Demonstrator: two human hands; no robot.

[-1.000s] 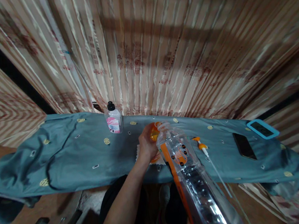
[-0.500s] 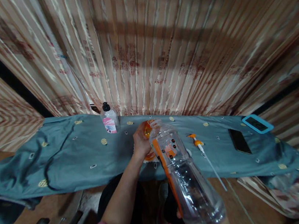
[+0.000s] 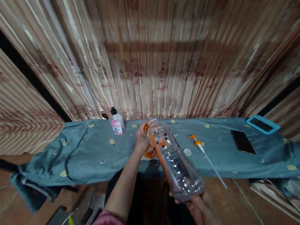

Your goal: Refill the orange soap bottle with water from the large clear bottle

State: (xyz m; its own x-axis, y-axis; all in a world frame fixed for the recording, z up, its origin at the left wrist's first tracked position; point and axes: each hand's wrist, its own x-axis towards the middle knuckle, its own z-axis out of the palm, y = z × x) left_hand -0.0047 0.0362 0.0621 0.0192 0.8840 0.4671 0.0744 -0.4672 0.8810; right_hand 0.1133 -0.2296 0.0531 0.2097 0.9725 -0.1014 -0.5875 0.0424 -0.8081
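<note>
My right hand grips the base end of a large clear plastic bottle with an orange label strip. The bottle is tilted, its mouth end pointing away from me. Close against that mouth, my left hand is closed around an orange translucent thing, perhaps a bottle neck; most of it is hidden. Below the left hand, an orange item with a white scalloped edge shows partly. Right of the bottle lie a white round disc and an orange pump head with a long tube.
A clear bottle with a black cap and pink label stands at the back left of the cloth-covered table. To the right lie a black phone and a blue-framed device. Curtains hang behind.
The large bottle's base has moved away from me and left, and more of my right hand shows. The white disc has come fully into sight. The camera view has shifted slightly.
</note>
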